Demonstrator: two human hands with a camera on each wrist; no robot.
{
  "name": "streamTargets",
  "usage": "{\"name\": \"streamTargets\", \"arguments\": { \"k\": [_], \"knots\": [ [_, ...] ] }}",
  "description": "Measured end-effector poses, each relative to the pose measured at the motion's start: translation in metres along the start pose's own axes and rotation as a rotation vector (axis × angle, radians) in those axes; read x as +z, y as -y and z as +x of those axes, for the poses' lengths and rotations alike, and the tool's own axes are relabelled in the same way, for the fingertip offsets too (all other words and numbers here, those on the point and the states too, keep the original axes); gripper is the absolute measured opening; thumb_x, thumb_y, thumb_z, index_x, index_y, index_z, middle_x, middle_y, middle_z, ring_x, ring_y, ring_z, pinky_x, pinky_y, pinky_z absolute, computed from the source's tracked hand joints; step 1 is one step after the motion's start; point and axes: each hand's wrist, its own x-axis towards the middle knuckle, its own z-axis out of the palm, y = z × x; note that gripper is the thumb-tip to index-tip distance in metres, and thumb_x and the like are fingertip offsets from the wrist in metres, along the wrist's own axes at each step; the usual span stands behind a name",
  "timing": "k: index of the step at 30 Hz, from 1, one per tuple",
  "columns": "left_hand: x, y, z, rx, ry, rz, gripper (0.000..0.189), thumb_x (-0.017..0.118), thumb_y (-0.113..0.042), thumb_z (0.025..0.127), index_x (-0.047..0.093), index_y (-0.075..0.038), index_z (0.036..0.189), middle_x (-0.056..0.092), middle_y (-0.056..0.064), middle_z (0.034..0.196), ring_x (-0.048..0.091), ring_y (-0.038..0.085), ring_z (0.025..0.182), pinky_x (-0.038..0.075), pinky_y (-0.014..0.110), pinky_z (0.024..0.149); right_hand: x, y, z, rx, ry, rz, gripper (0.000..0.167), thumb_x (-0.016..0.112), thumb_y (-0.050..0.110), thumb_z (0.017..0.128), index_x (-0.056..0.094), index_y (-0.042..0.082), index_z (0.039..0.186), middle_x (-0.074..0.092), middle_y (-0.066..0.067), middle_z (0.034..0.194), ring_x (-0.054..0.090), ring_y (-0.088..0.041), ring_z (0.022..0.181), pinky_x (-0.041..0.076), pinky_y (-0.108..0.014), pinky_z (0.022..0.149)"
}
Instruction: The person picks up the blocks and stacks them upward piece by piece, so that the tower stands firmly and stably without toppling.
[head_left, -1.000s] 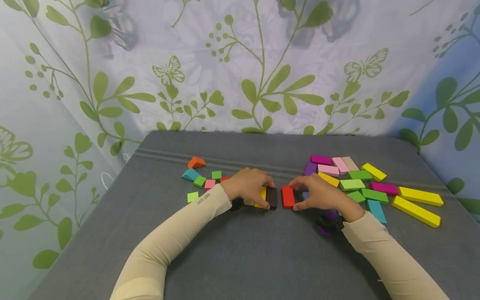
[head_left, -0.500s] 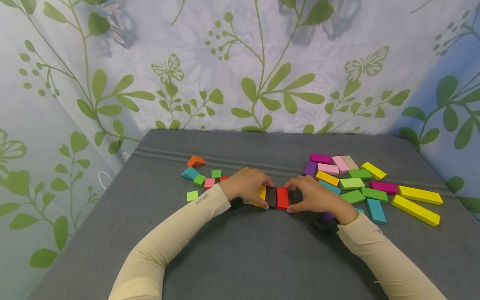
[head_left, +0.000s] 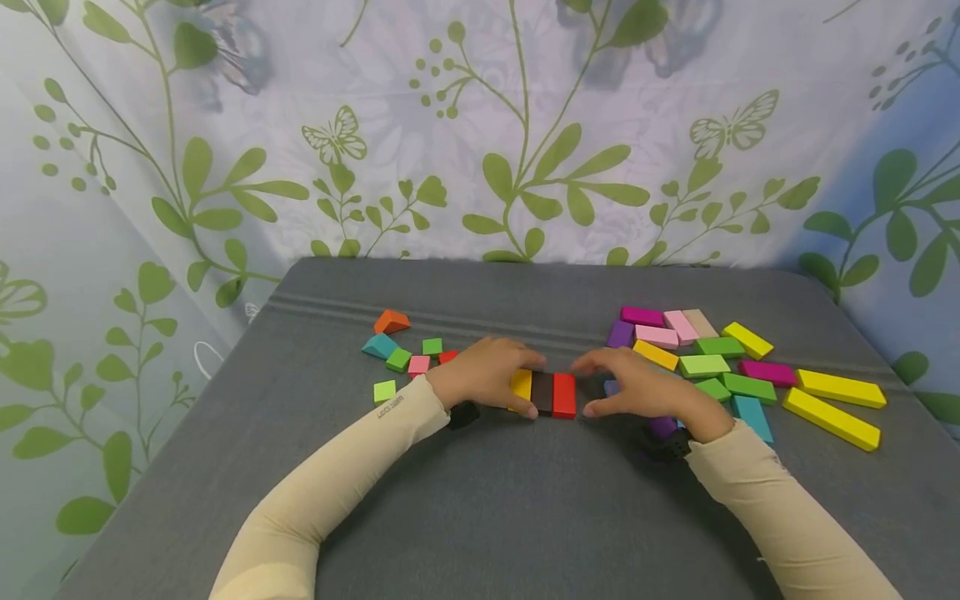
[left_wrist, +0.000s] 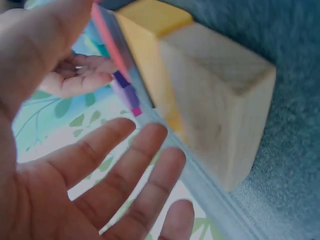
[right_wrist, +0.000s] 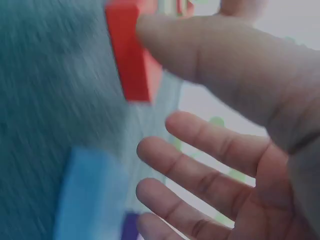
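Red block [head_left: 564, 396] beside spread right grip [head_left: 642, 385]; left grip [head_left: 490, 371] spread too

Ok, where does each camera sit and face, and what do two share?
Head: head-worn, facing forward and down at the table; shows the left hand, right hand and both sleeves.
Left wrist: on that wrist, facing the wood block and yellow block; shows the left hand, with the right hand beyond.
Right wrist: on that wrist, facing the red block; shows the right hand.
Shared: head and right wrist both show the red block.
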Motion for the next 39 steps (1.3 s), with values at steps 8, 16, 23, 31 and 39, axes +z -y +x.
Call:
{"name": "streamTargets", "arguments": {
  "k": [8, 16, 23, 31, 39],
  "knots": [
    [0.001, 0.011, -0.038, -0.002, -0.151, -0.168, 0.057, 0.080, -0.032, 0.100, 0.065, -0.010, 0.150, 0.066, 0.006, 0.150, 0.057, 0.030, 0.141, 0.039, 0.060, 0.118, -0.033, -0.018, -0.019, 0.078, 0.024, -0.086, 0.031, 0.088, 0.009, 0.089, 0.078, -0.003, 0.116, 0.074, -0.013, 0.113, 0.068, -0.038, 0.108, 0.057, -0.061, 0.096],
    [0.017, 0.029, -0.055, -0.027, -0.290, -0.461, 0.046, 0.070, -0.024, 0.107, 0.065, -0.001, 0.147, 0.069, 0.012, 0.143, 0.063, 0.031, 0.132, 0.047, 0.053, 0.115, -0.041, -0.031, -0.020, 0.137, 0.093, -0.115, 0.025, 0.093, 0.008, 0.083, 0.080, 0.000, 0.103, 0.069, -0.007, 0.103, 0.064, -0.025, 0.096, 0.059, -0.054, 0.091],
    [0.030, 0.050, -0.050, -0.006, -0.323, -0.500, 0.044, 0.064, -0.020, 0.111, 0.062, 0.004, 0.148, 0.067, 0.018, 0.144, 0.062, 0.034, 0.133, 0.046, 0.053, 0.116, -0.036, -0.034, -0.016, 0.091, 0.003, -0.053, 0.024, 0.089, 0.011, 0.085, 0.076, 0.000, 0.103, 0.065, 0.000, 0.094, 0.052, -0.016, 0.078, 0.046, -0.030, 0.068],
    [0.037, 0.061, -0.051, -0.029, -0.306, -0.417, 0.046, 0.075, -0.027, 0.103, 0.069, -0.004, 0.142, 0.069, 0.011, 0.142, 0.057, 0.033, 0.137, 0.040, 0.053, 0.119, -0.020, -0.029, 0.010, 0.078, -0.113, 0.033, 0.021, 0.084, 0.005, 0.089, 0.074, -0.004, 0.106, 0.072, -0.005, 0.094, 0.061, -0.015, 0.076, 0.052, -0.029, 0.067],
    [0.036, 0.061, -0.053, -0.059, -0.263, -0.343, 0.060, 0.085, -0.036, 0.092, 0.070, -0.006, 0.141, 0.070, 0.010, 0.138, 0.054, 0.033, 0.138, 0.036, 0.053, 0.121, -0.007, -0.026, 0.041, 0.106, -0.045, 0.106, 0.028, 0.083, 0.012, 0.094, 0.075, -0.005, 0.115, 0.076, -0.015, 0.107, 0.069, -0.024, 0.089, 0.058, -0.036, 0.079]
  ]
}}
